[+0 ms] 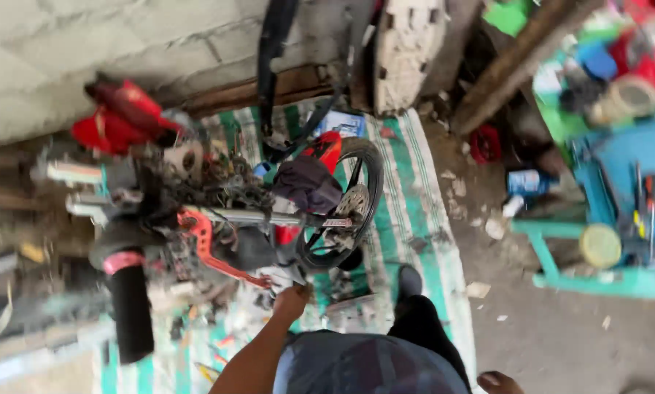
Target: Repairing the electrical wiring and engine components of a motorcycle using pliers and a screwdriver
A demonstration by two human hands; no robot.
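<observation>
hands: left (292, 301) grips motorcycle (218, 219) frame | right (499, 382) empty, loosely curled

The person wears a grey-blue top with faint darker stripes (367, 365), seen near the bottom edge. It is a bit blurry. The left arm (251, 357) is bare, with no sleeve down to the left hand (291, 300). Dark, almost black trousers (426, 339) cover one leg, and a dark rounded shoe (409, 281) sits at the end of it. Only a small bit of the right hand (499, 382) shows at the bottom edge, bare too. No watch or ring can be made out.
</observation>
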